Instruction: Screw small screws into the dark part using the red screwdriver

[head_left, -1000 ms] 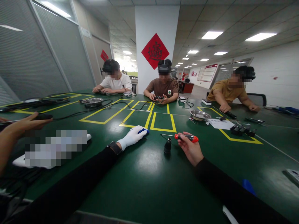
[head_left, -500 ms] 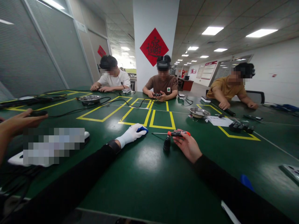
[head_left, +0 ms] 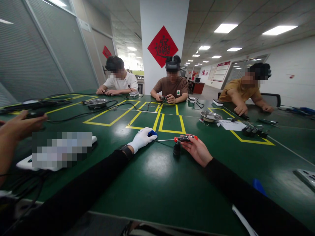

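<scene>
Seen from head height, a person's two hands meet over a green worktop (head_left: 147, 196) marked with yellow tape (head_left: 172, 132). The left hand (head_left: 142, 139), in a white glove with a black band (head_left: 126, 151) at the wrist, rests near the middle; its grip is closed around a small blue piece (head_left: 152, 133), partly hidden by the fingers. The right hand (head_left: 198, 150), bare, has its grip closed around the red-and-black handle of a screwdriver (head_left: 185, 139). The screwdriver lies roughly level, its thin metal shaft pointing left, the tip right beside the blue piece; whether they touch cannot be told. Just below the handle, a short black cylinder (head_left: 176, 151) stands upright on the worktop. Farther right are a steel bowl (head_left: 211, 118), a sheet of white paper (head_left: 231, 125) and a cluster of black parts (head_left: 254, 131). At the left edge, another person's hand (head_left: 14, 131) holds a dark object (head_left: 35, 114) above a white case, blurred out. Three people in headsets sit across the worktop, the middle one wearing a brown shirt (head_left: 163, 86).
</scene>
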{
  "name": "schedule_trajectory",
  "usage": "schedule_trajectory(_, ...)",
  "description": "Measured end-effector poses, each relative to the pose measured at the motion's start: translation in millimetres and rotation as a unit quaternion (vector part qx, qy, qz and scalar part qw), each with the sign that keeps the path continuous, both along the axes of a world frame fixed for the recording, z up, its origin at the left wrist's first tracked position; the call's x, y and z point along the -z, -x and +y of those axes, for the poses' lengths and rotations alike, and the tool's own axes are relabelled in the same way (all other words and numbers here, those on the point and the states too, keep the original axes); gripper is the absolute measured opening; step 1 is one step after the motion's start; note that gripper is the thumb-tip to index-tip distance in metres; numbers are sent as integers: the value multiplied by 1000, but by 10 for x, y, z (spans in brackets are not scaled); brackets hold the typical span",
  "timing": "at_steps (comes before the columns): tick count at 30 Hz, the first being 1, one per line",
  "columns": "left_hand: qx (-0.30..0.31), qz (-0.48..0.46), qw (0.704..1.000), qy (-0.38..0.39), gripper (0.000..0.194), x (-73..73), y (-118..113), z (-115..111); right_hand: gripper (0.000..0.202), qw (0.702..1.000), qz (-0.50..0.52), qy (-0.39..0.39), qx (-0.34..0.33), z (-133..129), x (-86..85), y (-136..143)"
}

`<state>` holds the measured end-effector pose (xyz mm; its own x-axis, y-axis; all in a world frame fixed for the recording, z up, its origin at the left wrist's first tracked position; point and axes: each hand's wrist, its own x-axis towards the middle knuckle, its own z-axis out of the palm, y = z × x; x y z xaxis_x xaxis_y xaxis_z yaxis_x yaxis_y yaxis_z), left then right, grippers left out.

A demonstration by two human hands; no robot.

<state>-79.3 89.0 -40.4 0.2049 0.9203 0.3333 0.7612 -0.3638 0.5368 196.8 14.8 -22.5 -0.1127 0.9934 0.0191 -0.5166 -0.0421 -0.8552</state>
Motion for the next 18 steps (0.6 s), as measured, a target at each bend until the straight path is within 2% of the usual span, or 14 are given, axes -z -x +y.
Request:
schedule_trajectory(4, 8, 3, 1000, 7, 36, 28, -11, 25, 16, 1000, 3, 4, 4, 0, -4, -5)
schedule_trajectory(7, 24, -2, 1000, 11, 37, -18, 31, 10, 13, 999, 16, 23, 24, 3, -14, -19)
schedule_trajectory(10, 77, -4, 996, 41, 42, -141, 139, -39, 9, 998, 37, 38, 40, 13, -12, -46)
schedule_trajectory(14, 201, -33, 971, 123, 49, -265, 299, -79, 6, 995, 59, 58, 61, 24, -7, -75)
schedule_trajectory(16, 222, -60, 960, 159, 54, -260, 324, -66, 6, 994, 64, 65, 65, 24, -10, -77)
schedule_trajectory(18, 203, -96, 958, 176, 54, -222, 306, -44, 6, 993, 66, 67, 67, 22, -14, -75)
